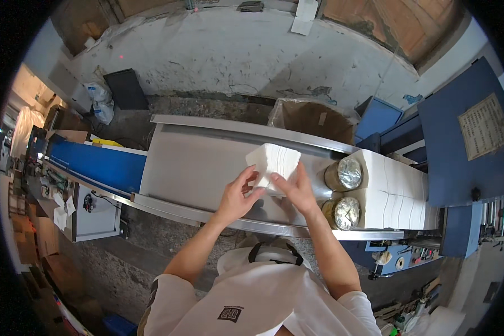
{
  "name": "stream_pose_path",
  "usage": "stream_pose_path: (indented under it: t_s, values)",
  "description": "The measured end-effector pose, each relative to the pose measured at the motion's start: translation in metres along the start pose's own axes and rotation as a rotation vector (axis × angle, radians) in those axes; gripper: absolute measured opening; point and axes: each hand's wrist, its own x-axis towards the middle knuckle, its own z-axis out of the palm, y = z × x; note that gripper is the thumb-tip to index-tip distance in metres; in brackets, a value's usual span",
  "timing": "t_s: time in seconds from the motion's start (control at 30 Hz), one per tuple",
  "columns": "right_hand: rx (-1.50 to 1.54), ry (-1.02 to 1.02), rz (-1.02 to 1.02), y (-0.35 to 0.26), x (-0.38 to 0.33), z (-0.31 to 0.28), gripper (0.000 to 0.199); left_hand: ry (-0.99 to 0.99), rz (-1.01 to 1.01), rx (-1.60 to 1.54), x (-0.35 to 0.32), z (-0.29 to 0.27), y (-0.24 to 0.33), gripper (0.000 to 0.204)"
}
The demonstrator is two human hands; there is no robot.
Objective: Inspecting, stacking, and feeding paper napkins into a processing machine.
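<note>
A white stack lies between the person's two hands, over the grey table. The right hand pinches its right side, thumb across the near face. The left hand curves at its left side, thumb and fingers parted; I cannot tell whether it grips. Rightward, two cylinders sit just beside rows of white stacks.
</note>
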Motion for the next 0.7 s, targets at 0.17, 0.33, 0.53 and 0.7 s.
stream_pose_path:
  t_s: [0.17, 0.33, 0.53, 0.7]
  values:
    - [-0.103, -0.015, -0.025, -0.004, -0.001, 0.001, 0.089, -0.001, -0.075, -0.133, 0.001, -0.006, 0.003, 0.056]
    - [-0.072, -0.040, -0.017, -0.002, 0.000, 0.003, 0.090, 0.016, -0.083, -0.067, 0.001, -0.008, 0.002, 0.059]
    - [-0.146, 0.021, -0.047, -0.018, -0.005, 0.019, 0.097, 0.092, -0.018, 0.179, -0.001, 0.003, 0.012, 0.075]
    - [-0.364, 0.073, -0.011, -0.025, -0.007, 0.030, 0.103, 0.191, 0.059, 0.249, -0.001, 0.009, 0.012, 0.072]
